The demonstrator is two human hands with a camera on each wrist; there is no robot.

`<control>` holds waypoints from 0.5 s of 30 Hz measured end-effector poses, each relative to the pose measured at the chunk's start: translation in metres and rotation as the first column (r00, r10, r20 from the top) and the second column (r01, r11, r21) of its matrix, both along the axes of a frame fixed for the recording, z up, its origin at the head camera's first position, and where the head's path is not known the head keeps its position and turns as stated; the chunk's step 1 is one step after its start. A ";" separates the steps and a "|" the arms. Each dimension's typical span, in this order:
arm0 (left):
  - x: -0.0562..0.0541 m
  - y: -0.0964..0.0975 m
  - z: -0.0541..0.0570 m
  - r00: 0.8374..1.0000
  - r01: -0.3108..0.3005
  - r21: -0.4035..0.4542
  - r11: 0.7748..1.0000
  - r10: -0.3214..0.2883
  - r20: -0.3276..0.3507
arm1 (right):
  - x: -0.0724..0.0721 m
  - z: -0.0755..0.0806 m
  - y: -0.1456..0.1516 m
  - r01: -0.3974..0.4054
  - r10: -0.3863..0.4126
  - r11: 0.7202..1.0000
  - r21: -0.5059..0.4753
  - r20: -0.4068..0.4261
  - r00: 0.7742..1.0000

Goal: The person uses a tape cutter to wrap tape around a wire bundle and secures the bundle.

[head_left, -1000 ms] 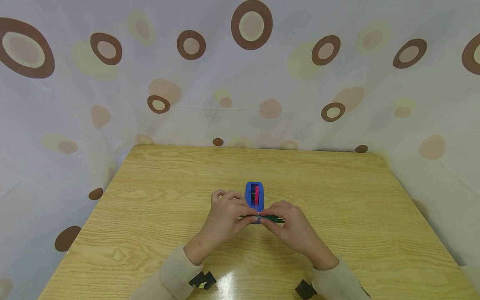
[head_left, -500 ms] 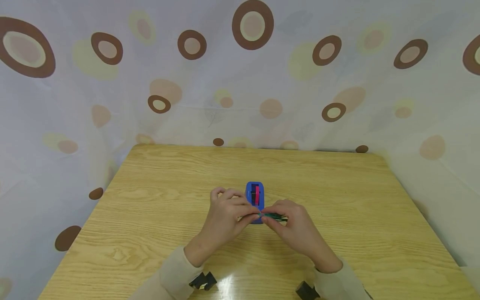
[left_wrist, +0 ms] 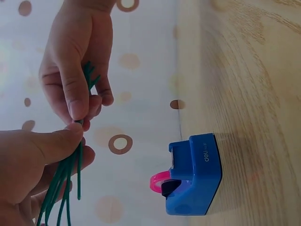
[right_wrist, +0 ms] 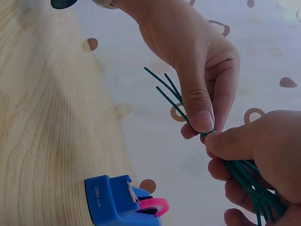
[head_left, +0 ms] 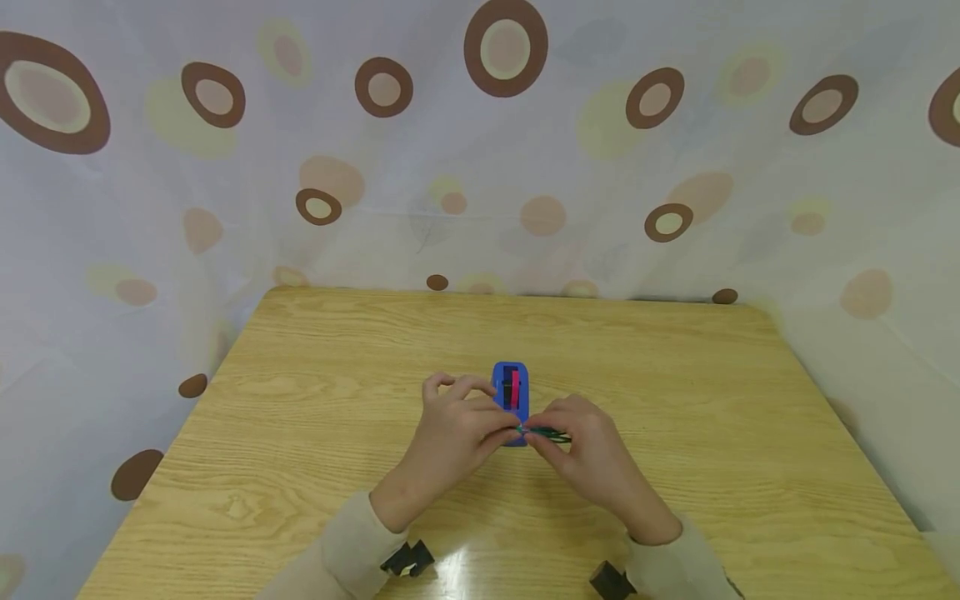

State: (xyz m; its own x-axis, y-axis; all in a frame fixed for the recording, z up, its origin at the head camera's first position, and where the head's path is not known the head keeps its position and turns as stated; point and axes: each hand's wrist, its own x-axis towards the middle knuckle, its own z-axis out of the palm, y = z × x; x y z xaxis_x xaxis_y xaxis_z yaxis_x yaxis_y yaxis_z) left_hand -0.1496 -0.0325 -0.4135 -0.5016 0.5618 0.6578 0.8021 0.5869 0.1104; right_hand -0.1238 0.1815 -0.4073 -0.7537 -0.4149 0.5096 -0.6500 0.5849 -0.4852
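Thin green strands (left_wrist: 61, 179), like plastic-coated wires or stems, form a loose bundle between the two hands. My left hand (head_left: 457, 429) pinches the bundle between thumb and fingers, with strands fanning out beyond its grip in the left wrist view. Thumb to thumb with it, my right hand (head_left: 588, 446) pinches the same bundle, and other strand ends spread past its fingers. The pinched middle is mostly hidden by fingertips. Just beyond the hands stands a blue tape dispenser (right_wrist: 106, 200) holding a pink roll (left_wrist: 159, 182); neither wrist view shows a hand touching it.
The wooden table (head_left: 360, 350) reaches back to a pale curtain (head_left: 420, 150) with brown and beige spots, which also hangs at both sides. Black blocks (head_left: 611, 579) sit at the sleeve cuffs.
Both hands have shifted very slightly to the right and stay pinched together on the green strands. The tape dispenser stands where it was.
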 end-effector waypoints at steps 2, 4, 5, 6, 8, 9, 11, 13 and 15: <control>0.001 0.000 0.002 1.000 -0.004 -0.034 0.999 0.005 0.011 | -0.001 -0.001 -0.001 -0.004 0.005 1.000 0.018 -0.038 0.999; 0.002 0.000 0.003 1.000 -0.007 -0.063 0.998 0.009 0.027 | -0.001 -0.002 -0.002 -0.017 0.020 0.999 0.034 -0.086 0.996; 0.003 0.000 0.004 0.999 -0.008 -0.075 0.997 0.011 0.040 | -0.001 -0.003 -0.002 -0.023 0.028 0.999 0.044 -0.113 0.993; 0.004 0.000 0.005 0.998 -0.007 -0.089 0.996 0.012 0.055 | -0.002 -0.003 -0.003 -0.028 0.035 0.998 0.056 -0.140 0.989; 0.005 0.000 0.007 0.996 -0.014 -0.126 0.992 0.025 0.087 | -0.002 -0.004 -0.004 -0.029 0.045 0.996 0.082 -0.194 0.980; 0.005 0.000 0.008 0.994 -0.017 -0.148 0.989 0.034 0.108 | -0.002 -0.004 -0.004 -0.025 0.046 0.995 0.095 -0.217 0.975; 0.007 0.000 0.010 0.987 -0.019 -0.189 0.982 0.049 0.156 | -0.001 -0.006 -0.005 -0.015 0.044 0.993 0.114 -0.251 0.967; 0.007 0.000 0.012 0.978 -0.011 -0.221 0.975 0.056 0.199 | -0.001 -0.007 -0.005 -0.008 0.043 0.992 0.124 -0.281 0.959; 0.006 -0.001 0.014 0.968 0.009 -0.233 0.972 0.050 0.246 | -0.001 -0.007 -0.005 -0.008 0.046 0.991 0.130 -0.292 0.955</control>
